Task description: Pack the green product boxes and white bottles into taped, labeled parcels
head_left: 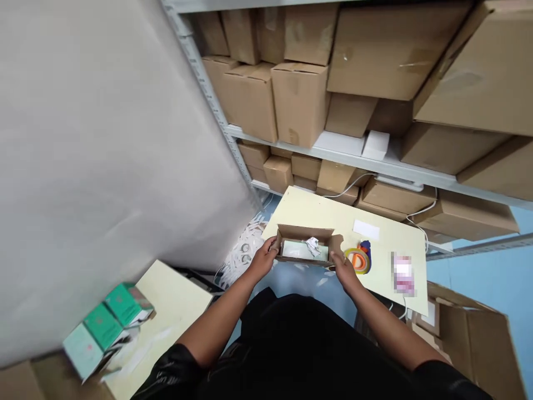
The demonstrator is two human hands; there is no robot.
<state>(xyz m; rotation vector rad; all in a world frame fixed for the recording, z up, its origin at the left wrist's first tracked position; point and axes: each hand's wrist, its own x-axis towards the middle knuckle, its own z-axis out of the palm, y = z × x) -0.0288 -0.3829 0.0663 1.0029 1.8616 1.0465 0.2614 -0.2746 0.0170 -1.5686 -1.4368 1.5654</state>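
Note:
Between my two hands is a small brown cardboard box (306,229), its top open, at the near edge of the cream table (316,208). My left hand (264,259) grips its left end, and my right hand (345,271) grips its right end, where a flap stands out. Inside lies a pale green box (297,250) with a crumpled piece of white paper (312,245) on it. Just right of my right hand, a tape dispenser with a yellow and orange roll (358,260) rests on the table. The fingers under the cardboard box are partly hidden.
Metal shelves (266,135) behind the table hold several cardboard cartons (300,103). A white paper slip (366,229) lies on the table. Green and pale boxes (102,325) stand on another table at left. White paper scraps (245,244) cover the floor, and a large open carton (478,339) stands at right.

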